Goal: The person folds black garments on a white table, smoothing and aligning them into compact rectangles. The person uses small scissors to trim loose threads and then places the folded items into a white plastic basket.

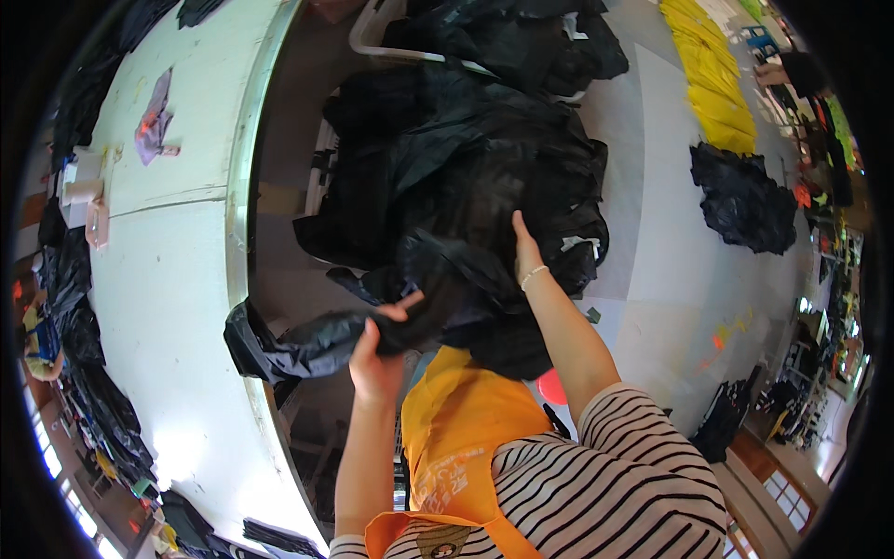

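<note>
A black garment (438,265) of thin, slightly shiny cloth hangs bunched between my two hands, partly blurred. My left hand (377,363) grips it, thumb up and a finger curled over the cloth, with one end (307,349) trailing left against the table edge. On the other side my right hand (527,250), a pale bracelet at its wrist, is closed on the dark cloth; most of its fingers are hidden behind it. Beneath and beyond lies a big heap of black garments (447,140) with white labels showing, piled on what looks like a white crate.
A long white table (177,298) runs along my left, with a mauve cloth scrap (154,116) on it. Another white crate (368,33) of black garments stands beyond the heap. On the floor at right lie yellow fabric (712,74) and a black bundle (742,197).
</note>
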